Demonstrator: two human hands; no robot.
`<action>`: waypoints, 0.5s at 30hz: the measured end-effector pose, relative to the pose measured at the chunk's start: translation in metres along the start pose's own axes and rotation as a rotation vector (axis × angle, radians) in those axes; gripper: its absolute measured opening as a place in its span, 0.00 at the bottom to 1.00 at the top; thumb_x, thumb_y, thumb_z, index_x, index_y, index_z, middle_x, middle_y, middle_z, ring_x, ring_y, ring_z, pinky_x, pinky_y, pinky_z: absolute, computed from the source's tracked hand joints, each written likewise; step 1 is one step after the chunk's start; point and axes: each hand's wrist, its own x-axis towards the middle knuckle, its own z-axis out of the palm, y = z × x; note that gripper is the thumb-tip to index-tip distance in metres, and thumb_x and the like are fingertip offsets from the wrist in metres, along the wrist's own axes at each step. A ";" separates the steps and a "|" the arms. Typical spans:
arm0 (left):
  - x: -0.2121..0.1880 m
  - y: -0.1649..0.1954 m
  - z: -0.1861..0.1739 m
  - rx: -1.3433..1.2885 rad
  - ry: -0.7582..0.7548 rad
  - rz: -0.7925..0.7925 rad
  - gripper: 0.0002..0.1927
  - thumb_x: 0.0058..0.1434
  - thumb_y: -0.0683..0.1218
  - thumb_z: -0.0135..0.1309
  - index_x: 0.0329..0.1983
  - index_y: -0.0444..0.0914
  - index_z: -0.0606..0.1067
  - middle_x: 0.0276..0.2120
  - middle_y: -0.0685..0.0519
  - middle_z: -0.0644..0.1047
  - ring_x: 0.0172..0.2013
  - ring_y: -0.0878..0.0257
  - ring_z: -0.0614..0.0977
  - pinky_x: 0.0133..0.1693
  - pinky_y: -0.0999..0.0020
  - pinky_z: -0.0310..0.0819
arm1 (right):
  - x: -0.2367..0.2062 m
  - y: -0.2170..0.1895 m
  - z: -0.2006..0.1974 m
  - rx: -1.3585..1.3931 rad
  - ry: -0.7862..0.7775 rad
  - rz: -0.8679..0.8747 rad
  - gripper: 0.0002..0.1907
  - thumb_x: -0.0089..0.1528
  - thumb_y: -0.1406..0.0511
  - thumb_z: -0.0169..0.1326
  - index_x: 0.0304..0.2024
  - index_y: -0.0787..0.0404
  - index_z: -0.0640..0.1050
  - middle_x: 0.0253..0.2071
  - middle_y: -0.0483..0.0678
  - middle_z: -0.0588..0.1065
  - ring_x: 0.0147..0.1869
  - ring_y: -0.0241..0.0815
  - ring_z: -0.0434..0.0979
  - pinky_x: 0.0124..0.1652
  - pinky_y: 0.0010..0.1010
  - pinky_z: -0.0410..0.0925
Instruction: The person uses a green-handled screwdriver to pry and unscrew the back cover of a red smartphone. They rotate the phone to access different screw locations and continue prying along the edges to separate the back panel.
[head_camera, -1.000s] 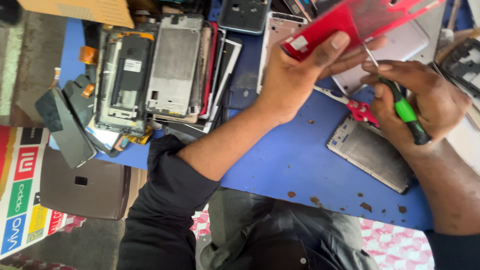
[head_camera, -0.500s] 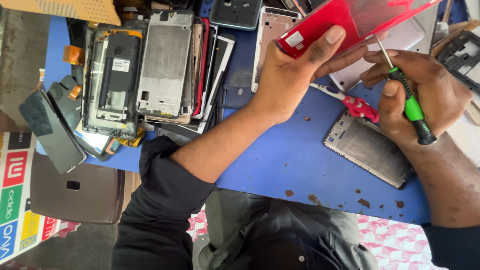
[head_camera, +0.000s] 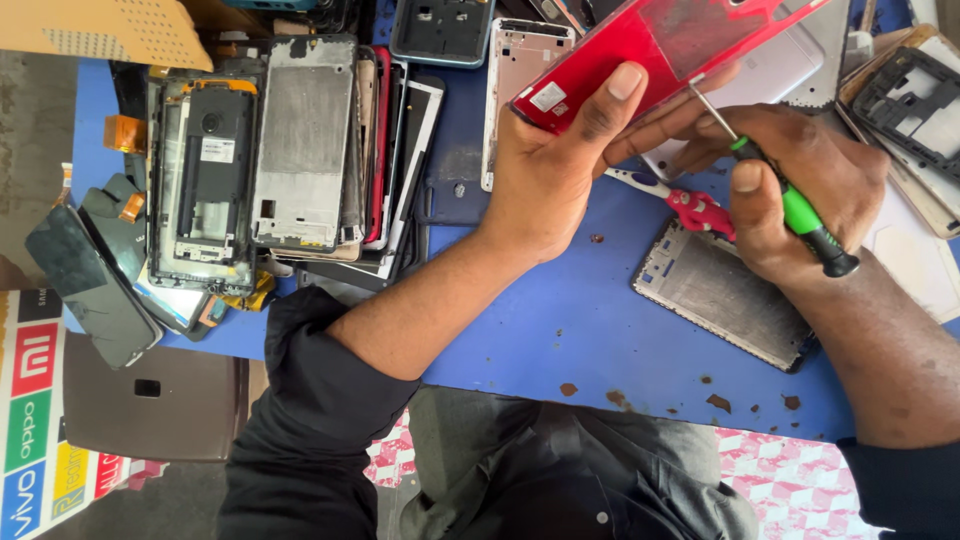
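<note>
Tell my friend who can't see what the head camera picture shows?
A person's left hand holds up a red phone shell while the right hand works a green-handled screwdriver against it, above a blue table piled with phone frames.

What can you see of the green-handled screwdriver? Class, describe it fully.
The screwdriver has a bright green grip, a black end cap and a thin metal shaft. The right hand grips it, thumb along the handle. It slants up and left, its tip at the edge of the red phone shell, which the left hand holds above the blue table.
</note>
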 end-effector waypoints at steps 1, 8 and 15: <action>0.000 0.001 0.001 -0.025 0.001 -0.013 0.22 0.82 0.48 0.54 0.67 0.25 0.67 0.58 0.38 0.74 0.60 0.46 0.78 0.66 0.53 0.80 | 0.000 -0.001 0.000 -0.017 -0.004 -0.007 0.24 0.83 0.55 0.41 0.52 0.73 0.73 0.43 0.59 0.80 0.45 0.47 0.85 0.44 0.29 0.76; 0.001 0.001 0.008 -0.029 0.019 -0.030 0.26 0.80 0.50 0.55 0.68 0.26 0.65 0.59 0.37 0.75 0.60 0.44 0.80 0.62 0.54 0.81 | 0.003 -0.011 0.006 0.049 -0.105 0.073 0.21 0.76 0.56 0.44 0.49 0.68 0.77 0.37 0.55 0.79 0.32 0.45 0.81 0.33 0.30 0.72; -0.006 0.001 0.005 0.035 0.014 -0.047 0.26 0.80 0.51 0.56 0.67 0.26 0.67 0.58 0.38 0.76 0.58 0.47 0.82 0.63 0.58 0.80 | 0.005 -0.008 0.012 0.047 -0.040 -0.136 0.19 0.78 0.60 0.45 0.47 0.72 0.76 0.39 0.59 0.79 0.36 0.48 0.81 0.34 0.30 0.72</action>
